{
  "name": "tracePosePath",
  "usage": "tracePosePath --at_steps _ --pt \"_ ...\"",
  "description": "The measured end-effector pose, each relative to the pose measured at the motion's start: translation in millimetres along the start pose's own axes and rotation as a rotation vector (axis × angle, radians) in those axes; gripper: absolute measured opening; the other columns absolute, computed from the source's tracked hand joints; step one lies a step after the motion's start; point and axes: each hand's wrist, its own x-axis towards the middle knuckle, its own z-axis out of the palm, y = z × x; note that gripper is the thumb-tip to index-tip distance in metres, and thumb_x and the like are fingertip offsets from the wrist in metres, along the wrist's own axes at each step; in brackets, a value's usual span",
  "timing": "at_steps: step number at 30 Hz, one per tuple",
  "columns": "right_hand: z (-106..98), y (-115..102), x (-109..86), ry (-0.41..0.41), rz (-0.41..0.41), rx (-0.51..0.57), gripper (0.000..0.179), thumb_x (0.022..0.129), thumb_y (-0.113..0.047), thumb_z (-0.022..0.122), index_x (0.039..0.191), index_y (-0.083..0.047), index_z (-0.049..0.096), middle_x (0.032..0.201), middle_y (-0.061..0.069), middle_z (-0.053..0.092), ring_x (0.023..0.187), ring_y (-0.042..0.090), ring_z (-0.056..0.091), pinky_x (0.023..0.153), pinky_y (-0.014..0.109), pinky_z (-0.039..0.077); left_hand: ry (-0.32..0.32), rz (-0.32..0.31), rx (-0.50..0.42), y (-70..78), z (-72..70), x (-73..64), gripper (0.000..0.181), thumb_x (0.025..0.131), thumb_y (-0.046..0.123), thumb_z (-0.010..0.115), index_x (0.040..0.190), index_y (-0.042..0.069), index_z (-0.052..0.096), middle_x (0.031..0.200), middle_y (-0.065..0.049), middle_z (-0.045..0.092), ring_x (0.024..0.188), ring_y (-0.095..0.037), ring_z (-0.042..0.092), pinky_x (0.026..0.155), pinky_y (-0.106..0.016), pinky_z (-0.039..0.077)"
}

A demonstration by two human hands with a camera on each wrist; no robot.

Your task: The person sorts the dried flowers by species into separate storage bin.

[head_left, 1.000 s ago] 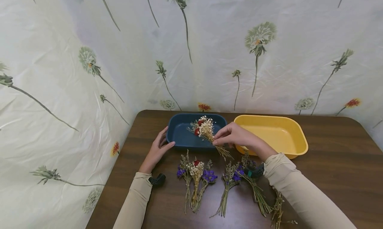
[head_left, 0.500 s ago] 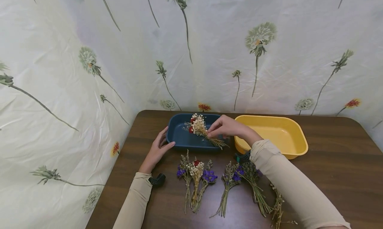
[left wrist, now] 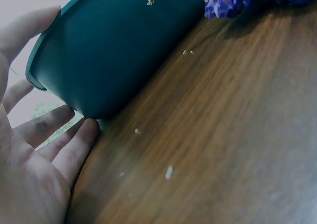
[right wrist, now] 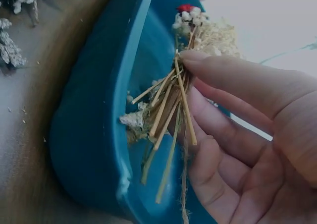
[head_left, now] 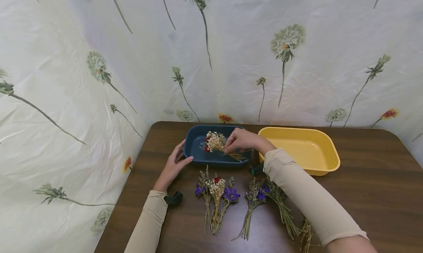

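Observation:
My right hand [head_left: 242, 140] pinches a small bunch of dried flowers [head_left: 216, 142] by its stems, over the inside of a blue tub [head_left: 211, 162]. Its cream and red heads point left. In the right wrist view the thumb and fingers clasp the tied stems [right wrist: 168, 107], and a string hangs down. Other dried plant bits [right wrist: 132, 120] show below, near the tub's rim. My left hand [head_left: 174, 165] touches the tub's left end, fingers spread. The left wrist view has the thumb [left wrist: 37, 26] at the rim and other fingertips against the wall.
Right of the blue tub stands a yellow tub [head_left: 310, 154]. In front lie several dried bunches, among them a cream-and-red one [head_left: 216, 190] and a purple one [head_left: 248, 212]. A straw-coloured bunch [head_left: 306, 234] is partly under the right arm. A flower-printed cloth [head_left: 231, 62] hangs behind.
My right hand has moved left and lower with the dried flower bunch, which now lies further inside the blue tub. The left hand has stayed at the tub's end.

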Motion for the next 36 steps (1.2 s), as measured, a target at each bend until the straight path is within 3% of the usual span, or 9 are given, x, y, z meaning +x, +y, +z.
tracePosePath --at_steps 10,36 --pt "2.3 -3.4 9.2 -0.005 0.073 -0.053 0.017 0.094 -0.020 0.076 0.105 -0.008 0.083 0.100 0.002 0.080 0.070 0.008 0.062 0.062 0.026 0.056 0.001 -0.002 0.004 0.6 0.3 -0.9 0.074 0.101 0.025 0.069 0.163 0.034 0.028 0.164 -0.014 0.038 0.151 -0.033 0.041 0.119 -0.055 0.040" --pt "18.0 -3.7 15.3 0.009 0.110 -0.076 0.010 0.094 -0.013 0.076 0.097 -0.007 0.083 0.097 0.007 0.081 0.076 0.013 0.074 0.071 0.031 0.063 -0.012 -0.007 0.003 -0.4 -1.0 -1.5 0.074 0.102 0.027 0.068 0.163 0.034 0.028 0.165 -0.013 0.036 0.153 -0.034 0.038 0.121 -0.055 0.038"
